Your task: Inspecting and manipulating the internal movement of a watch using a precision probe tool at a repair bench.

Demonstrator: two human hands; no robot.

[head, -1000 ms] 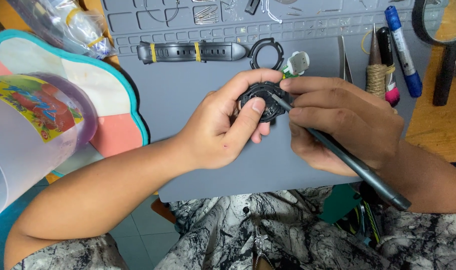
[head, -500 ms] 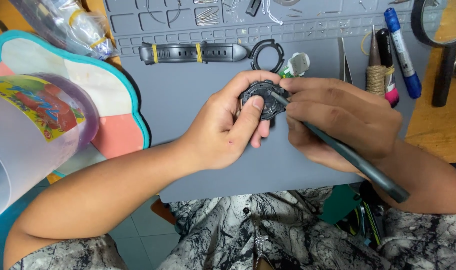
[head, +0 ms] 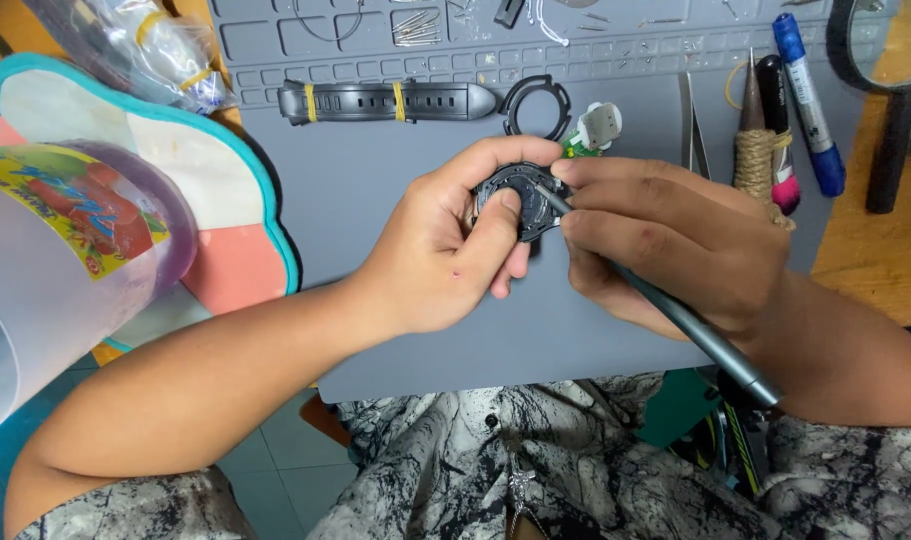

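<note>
Left hand clamped around black watch case, just below the loose bezel ring — right hand fingers pinched on dark screwdriver, tip inside the case.

Matt grey rubbery mat, matt black plastic watch case, smooth metal tool.

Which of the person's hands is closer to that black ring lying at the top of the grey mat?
Left. The left hand has its fingertips just below the black ring, while the right hand sits lower and off to the ring's right, with a small white part between them.
</note>
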